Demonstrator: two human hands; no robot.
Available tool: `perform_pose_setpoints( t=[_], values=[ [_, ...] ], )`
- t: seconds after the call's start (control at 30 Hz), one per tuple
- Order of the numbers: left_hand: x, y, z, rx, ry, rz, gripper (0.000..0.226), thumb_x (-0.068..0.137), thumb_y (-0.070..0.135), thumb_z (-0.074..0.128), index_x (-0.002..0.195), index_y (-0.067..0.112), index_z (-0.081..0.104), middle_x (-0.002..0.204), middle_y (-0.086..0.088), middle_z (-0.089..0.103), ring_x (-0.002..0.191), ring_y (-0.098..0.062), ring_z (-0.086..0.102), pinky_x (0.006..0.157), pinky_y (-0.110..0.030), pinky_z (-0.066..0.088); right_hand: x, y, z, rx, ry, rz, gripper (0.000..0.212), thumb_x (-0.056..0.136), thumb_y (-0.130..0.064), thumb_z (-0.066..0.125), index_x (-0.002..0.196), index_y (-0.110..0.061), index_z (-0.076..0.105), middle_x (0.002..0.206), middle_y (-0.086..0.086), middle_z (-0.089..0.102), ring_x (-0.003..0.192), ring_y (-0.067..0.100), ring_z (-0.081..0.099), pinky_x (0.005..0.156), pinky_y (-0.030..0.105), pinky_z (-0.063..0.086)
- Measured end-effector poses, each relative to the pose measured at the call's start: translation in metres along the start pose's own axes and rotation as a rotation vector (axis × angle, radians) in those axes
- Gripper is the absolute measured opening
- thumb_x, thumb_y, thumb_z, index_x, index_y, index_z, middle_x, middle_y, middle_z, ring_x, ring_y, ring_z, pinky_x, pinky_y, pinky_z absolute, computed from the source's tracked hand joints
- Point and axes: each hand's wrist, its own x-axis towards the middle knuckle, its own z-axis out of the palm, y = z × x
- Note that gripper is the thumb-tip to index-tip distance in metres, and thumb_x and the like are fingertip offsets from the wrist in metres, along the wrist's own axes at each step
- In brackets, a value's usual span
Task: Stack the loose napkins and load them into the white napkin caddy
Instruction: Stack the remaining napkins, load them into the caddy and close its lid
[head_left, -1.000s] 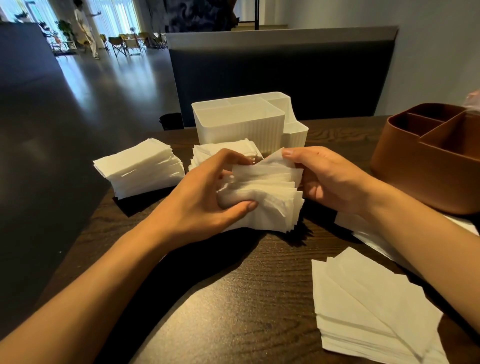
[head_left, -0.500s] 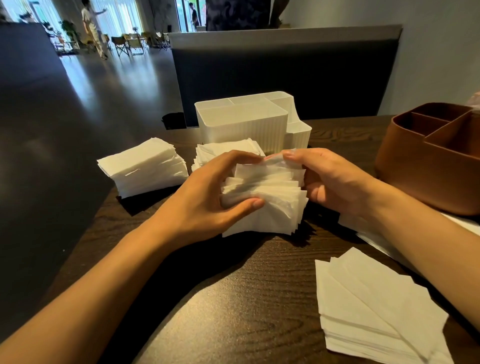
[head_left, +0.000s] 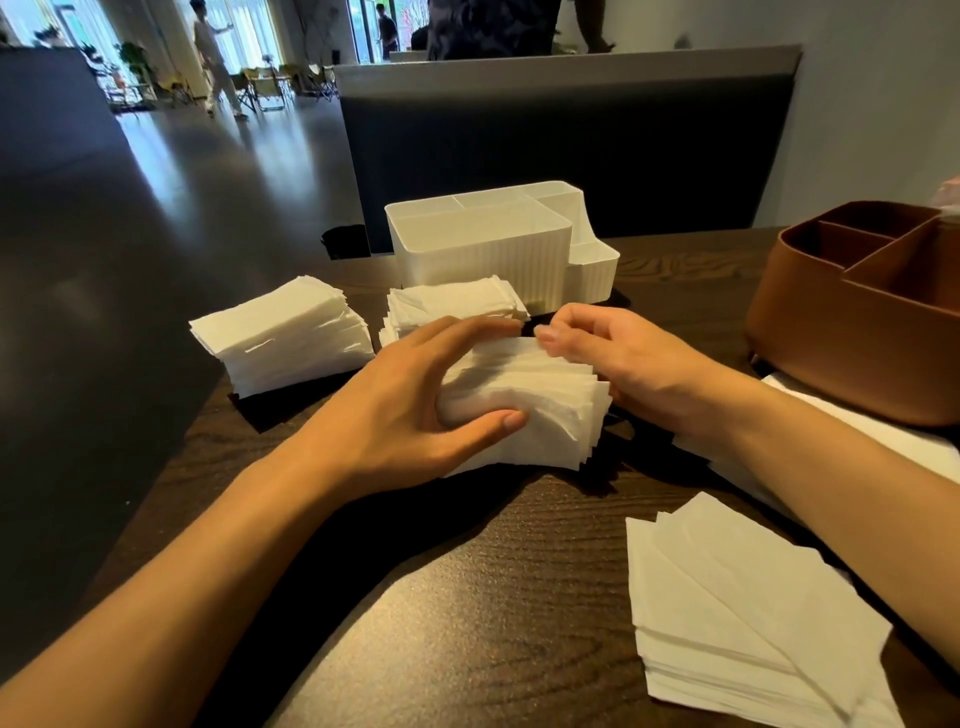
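**A:** Which step was in hand?

**B:** Squaring up, by the look of it. A person's left hand (head_left: 415, 400) gripped a thick napkin bundle (head_left: 540, 410) at the centre of the dark wooden desk (head_left: 467, 597), thumb curled under the near edge and fingers (head_left: 467, 332) arched over the top. The right hand (head_left: 623, 364) held the bundle's 3 o'clock side, its fingertips bent onto the upper far corner. The sheet edges were stepped and uneven, so the stack was not yet true.

**A:** And the caddy?

**B:** The white napkin caddy (head_left: 478, 254) stood at 12 o'clock from the hands, just beyond a smaller napkin pile (head_left: 457, 301). Its compartments appeared empty, so no loading had begun.

**A:** What would the next move call for?

**B:** Probably tapping the edges flush, then lifting the bundle with both hands over the small pile and lowering it into the large front compartment. A loose grip could fan the sheets.

**A:** Anything else waiting?

**B:** A neat stack (head_left: 285, 343) lay at 10 o'clock, a fanned pile (head_left: 743, 623) at 5 o'clock, and a brown caddy (head_left: 857, 317) at 2 o'clock, with more napkins beneath its near side.
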Motion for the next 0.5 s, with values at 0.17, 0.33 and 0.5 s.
perform_pose_setpoints(
  t=[0.17, 0.33, 0.5],
  values=[
    [0.000, 0.004, -0.003, -0.009, 0.025, 0.006, 0.065, 0.091, 0.057, 0.070, 0.148, 0.037, 0.044, 0.144, 0.018, 0.054, 0.132, -0.007, 0.053, 0.108, -0.038, 0.048, -0.004, -0.002, 0.001, 0.007, 0.007, -0.054, 0.023, 0.100, -0.042, 0.057, 0.112, -0.026, 0.068, 0.110, -0.006, 0.070, 0.104, 0.014, 0.066, 0.093, 0.037, 0.050],
    [0.001, 0.006, -0.002, -0.039, 0.062, -0.004, 0.062, 0.091, 0.055, 0.070, 0.145, 0.034, 0.048, 0.140, 0.022, 0.057, 0.125, 0.001, 0.055, 0.103, -0.034, 0.052, -0.008, -0.011, 0.005, -0.153, 0.067, -0.127, 0.022, 0.101, -0.039, 0.056, 0.114, -0.033, 0.073, 0.110, -0.016, 0.072, 0.107, 0.004, 0.066, 0.095, 0.026, 0.050],
    [0.001, -0.001, 0.001, -0.042, 0.020, -0.007, 0.073, 0.089, 0.060, 0.070, 0.150, 0.030, 0.043, 0.146, 0.015, 0.055, 0.134, -0.005, 0.052, 0.110, -0.038, 0.047, -0.011, -0.021, 0.005, -0.372, 0.043, -0.251, 0.027, 0.102, -0.047, 0.043, 0.115, -0.043, 0.066, 0.110, -0.024, 0.071, 0.109, -0.006, 0.061, 0.087, 0.010, 0.047]
  ],
)
